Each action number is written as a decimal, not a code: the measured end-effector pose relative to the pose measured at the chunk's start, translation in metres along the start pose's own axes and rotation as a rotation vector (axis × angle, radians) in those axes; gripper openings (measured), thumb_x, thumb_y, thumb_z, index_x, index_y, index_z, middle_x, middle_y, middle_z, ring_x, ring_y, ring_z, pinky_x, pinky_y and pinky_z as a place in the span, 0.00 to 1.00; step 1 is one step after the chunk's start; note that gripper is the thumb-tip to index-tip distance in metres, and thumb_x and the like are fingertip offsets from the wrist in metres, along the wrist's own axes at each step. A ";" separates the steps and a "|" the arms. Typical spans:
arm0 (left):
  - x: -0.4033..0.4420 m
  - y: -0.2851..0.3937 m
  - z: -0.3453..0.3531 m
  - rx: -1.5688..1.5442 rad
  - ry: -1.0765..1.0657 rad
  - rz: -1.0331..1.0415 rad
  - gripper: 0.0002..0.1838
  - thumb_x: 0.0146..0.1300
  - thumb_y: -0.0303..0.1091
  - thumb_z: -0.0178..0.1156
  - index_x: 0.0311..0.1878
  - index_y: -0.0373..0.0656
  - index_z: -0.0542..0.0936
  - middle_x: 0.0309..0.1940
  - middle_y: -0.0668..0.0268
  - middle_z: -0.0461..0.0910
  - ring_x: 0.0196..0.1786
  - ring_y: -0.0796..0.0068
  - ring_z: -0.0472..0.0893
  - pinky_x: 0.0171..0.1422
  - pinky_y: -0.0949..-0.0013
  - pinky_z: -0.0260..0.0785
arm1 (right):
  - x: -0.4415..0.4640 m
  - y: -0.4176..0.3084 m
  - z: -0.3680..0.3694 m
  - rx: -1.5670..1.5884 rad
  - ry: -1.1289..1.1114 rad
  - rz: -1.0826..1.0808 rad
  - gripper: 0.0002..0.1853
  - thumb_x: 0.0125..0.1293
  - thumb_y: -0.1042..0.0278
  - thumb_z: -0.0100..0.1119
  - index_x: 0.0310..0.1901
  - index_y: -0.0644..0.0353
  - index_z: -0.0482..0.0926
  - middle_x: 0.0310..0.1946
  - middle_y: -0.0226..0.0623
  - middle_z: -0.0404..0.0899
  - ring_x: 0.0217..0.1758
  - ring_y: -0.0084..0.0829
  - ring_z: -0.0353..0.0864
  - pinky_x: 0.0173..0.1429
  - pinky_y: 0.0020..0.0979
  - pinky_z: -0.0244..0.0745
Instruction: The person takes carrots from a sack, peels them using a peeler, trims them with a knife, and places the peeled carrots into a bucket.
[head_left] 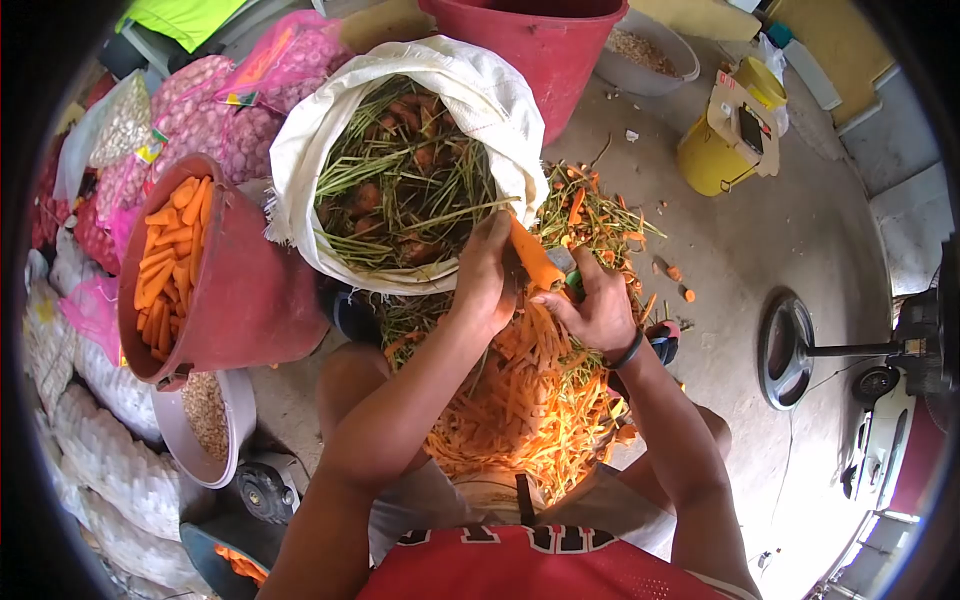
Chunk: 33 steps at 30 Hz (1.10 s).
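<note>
My left hand (485,275) is closed around the upper end of an orange carrot (533,258), held tilted over a heap of carrot peelings (530,400). My right hand (600,308) grips a small peeler (573,281) with a green handle; its grey head lies against the carrot, and its details are partly hidden by my fingers. Just beyond my left hand stands a white woven sack (300,170), its rim rolled down. Inside are unpeeled carrots (425,157) with green stalks. Cut tops and stalks (590,205) lie beside the sack.
At the left, a red bucket (235,300) leans toward me, filled with peeled carrots (172,265). Pink mesh bags (200,115) are stacked behind it. A large red tub (540,60) stands beyond the sack, a yellow bucket (705,160) farther right. A fan base (785,350) stands on the right.
</note>
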<state>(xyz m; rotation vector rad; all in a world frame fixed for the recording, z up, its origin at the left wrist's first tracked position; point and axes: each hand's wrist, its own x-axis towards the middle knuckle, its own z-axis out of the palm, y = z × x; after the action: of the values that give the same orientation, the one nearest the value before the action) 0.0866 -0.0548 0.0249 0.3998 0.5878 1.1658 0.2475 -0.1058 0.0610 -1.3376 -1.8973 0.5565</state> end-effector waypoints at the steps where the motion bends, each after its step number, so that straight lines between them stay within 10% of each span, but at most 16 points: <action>1: 0.000 0.001 -0.001 0.003 -0.038 -0.003 0.18 0.78 0.45 0.50 0.61 0.43 0.72 0.47 0.66 0.79 0.45 0.72 0.83 0.47 0.66 0.82 | 0.000 0.000 -0.001 0.002 0.006 -0.011 0.32 0.59 0.38 0.70 0.43 0.65 0.75 0.13 0.40 0.71 0.17 0.43 0.77 0.24 0.38 0.71; 14: -0.018 0.040 0.009 0.120 0.180 0.226 0.14 0.70 0.37 0.63 0.54 0.44 0.74 0.38 0.66 0.81 0.35 0.76 0.83 0.38 0.66 0.83 | 0.005 0.004 0.005 -0.126 0.057 -0.136 0.25 0.68 0.46 0.63 0.34 0.66 0.77 0.13 0.46 0.72 0.15 0.45 0.75 0.23 0.39 0.70; 16: -0.016 0.077 -0.017 0.232 0.086 0.255 0.10 0.72 0.43 0.60 0.45 0.47 0.76 0.28 0.74 0.79 0.23 0.87 0.78 0.26 0.82 0.72 | 0.008 0.006 0.006 -0.128 0.047 -0.112 0.25 0.68 0.46 0.63 0.34 0.67 0.77 0.13 0.46 0.72 0.15 0.45 0.75 0.23 0.39 0.70; 20: -0.030 0.208 -0.082 -0.200 0.011 0.663 0.19 0.73 0.49 0.58 0.46 0.40 0.77 0.29 0.72 0.77 0.23 0.89 0.70 0.19 0.85 0.55 | 0.018 0.001 -0.002 -0.173 -0.039 0.042 0.27 0.71 0.55 0.61 0.58 0.72 0.70 0.19 0.47 0.76 0.19 0.44 0.79 0.26 0.40 0.74; 22: -0.060 0.224 -0.083 -0.304 0.126 0.701 0.29 0.72 0.61 0.52 0.50 0.39 0.76 0.32 0.71 0.76 0.23 0.85 0.67 0.19 0.82 0.55 | 0.017 0.008 -0.003 -0.256 -0.057 -0.035 0.30 0.69 0.68 0.57 0.69 0.68 0.61 0.38 0.57 0.80 0.31 0.50 0.83 0.33 0.44 0.79; 28: -0.069 0.158 -0.065 0.175 0.207 0.453 0.21 0.75 0.51 0.52 0.58 0.45 0.78 0.21 0.72 0.73 0.13 0.86 0.58 0.14 0.80 0.49 | 0.005 0.030 0.013 -0.288 -0.072 -0.019 0.33 0.66 0.79 0.50 0.74 0.61 0.57 0.57 0.57 0.74 0.47 0.53 0.81 0.46 0.40 0.82; 33: -0.073 0.095 -0.024 0.185 -0.163 0.071 0.19 0.79 0.42 0.45 0.63 0.43 0.75 0.19 0.74 0.68 0.14 0.88 0.58 0.15 0.80 0.49 | 0.009 -0.016 0.023 0.811 -0.262 0.535 0.24 0.77 0.56 0.54 0.67 0.61 0.67 0.37 0.33 0.78 0.34 0.21 0.79 0.36 0.27 0.77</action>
<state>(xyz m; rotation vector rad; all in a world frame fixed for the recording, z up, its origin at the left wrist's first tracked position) -0.0183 -0.0901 0.0770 0.6721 0.5435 1.1375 0.2181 -0.1019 0.0604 -1.2157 -1.2168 1.6285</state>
